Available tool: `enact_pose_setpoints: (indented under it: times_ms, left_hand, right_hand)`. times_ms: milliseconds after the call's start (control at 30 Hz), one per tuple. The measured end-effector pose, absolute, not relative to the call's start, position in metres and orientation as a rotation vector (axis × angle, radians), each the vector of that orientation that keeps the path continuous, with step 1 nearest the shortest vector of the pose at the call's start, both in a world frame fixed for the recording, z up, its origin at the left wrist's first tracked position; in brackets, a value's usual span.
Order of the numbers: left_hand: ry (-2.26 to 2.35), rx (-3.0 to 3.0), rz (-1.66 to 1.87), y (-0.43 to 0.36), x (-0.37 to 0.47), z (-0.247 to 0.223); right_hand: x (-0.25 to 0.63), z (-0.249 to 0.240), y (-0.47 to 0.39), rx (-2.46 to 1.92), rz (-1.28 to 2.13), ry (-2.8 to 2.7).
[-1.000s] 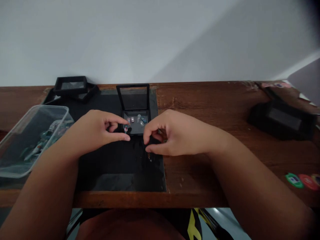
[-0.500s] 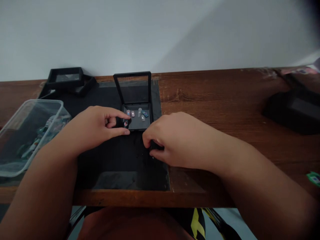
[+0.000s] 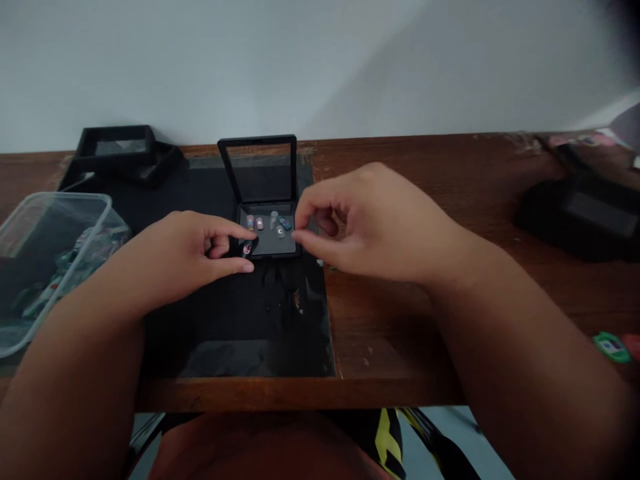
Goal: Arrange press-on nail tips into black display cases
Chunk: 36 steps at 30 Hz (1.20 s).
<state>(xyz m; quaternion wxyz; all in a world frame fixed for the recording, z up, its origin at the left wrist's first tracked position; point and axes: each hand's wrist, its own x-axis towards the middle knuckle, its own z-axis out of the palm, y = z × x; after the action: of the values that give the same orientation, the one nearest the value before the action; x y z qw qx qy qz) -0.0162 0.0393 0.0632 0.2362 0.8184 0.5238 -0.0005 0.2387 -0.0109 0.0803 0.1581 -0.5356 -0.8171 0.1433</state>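
A small black frame-like box [image 3: 270, 254] stands on the dark mat with its clear-windowed lid [image 3: 260, 175] raised. Several small glossy pieces that look like press-on nails [image 3: 281, 231] lie on its grey floor, in pink, clear and blue. At the box's front left corner is my left hand [image 3: 200, 248], thumb and index finger around a dark nail-like piece [image 3: 247, 249] with a red and white pattern. My right hand [image 3: 350, 223] is pinched at the box's right edge. Whatever its fingertips hold, if anything, is too small to make out.
A clear plastic tub [image 3: 55, 267] of mixed small pieces sits on the left. Behind it are stacked black frame boxes [image 3: 117, 150]. Tiny crumbs [image 3: 298, 301] lie on the mat [image 3: 230, 327]. At right are a black object [image 3: 580, 213] and a green item [image 3: 612, 347].
My right hand has risen from the mat in front of the box to its right edge, uncovering crumbs. My left hand stays by the left corner. The whole view has shifted slightly.
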Motion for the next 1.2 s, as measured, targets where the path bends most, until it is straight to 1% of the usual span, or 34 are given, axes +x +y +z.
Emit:
enact_pose_setpoints:
  times_ms: [133,300,400,567,633,800,1067,1133,1200]
  left_hand:
    - [1.459,2.258,0.003,0.039,-0.018,0.061]
    - [1.482,2.260,0.030,0.040,-0.019,0.060]
    - [1.488,2.286,0.032,0.041,-0.019,0.059]
    - [1.508,2.284,0.003,0.042,-0.020,0.057]
    - [1.507,2.285,-0.005,0.042,-0.021,0.057]
    - [1.503,2.286,-0.017,0.043,-0.023,0.059]
    - [1.534,2.258,-0.031,0.045,-0.028,0.060]
    - [1.561,2.263,-0.034,0.045,-0.029,0.060]
    - [1.570,2.276,-0.036,0.044,-0.030,0.061]
  right_hand:
    - [0.241,0.070,-0.004,-1.478,0.378,-2.267]
    - [0.242,0.066,-0.002,-1.404,0.498,-2.232]
    - [0.248,0.071,-0.002,-1.471,0.665,-2.289]
    - [0.262,0.074,0.002,-1.736,1.053,-2.338]
    - [0.265,0.071,0.004,-1.773,1.129,-2.364]
    - [0.264,0.069,0.005,-1.837,1.149,-2.435]
    - [0.259,0.078,0.003,-1.921,1.205,-2.479]
    - [0.260,0.078,0.003,-1.869,1.171,-2.466]
    - [0.259,0.076,0.003,-1.725,1.143,-2.403]
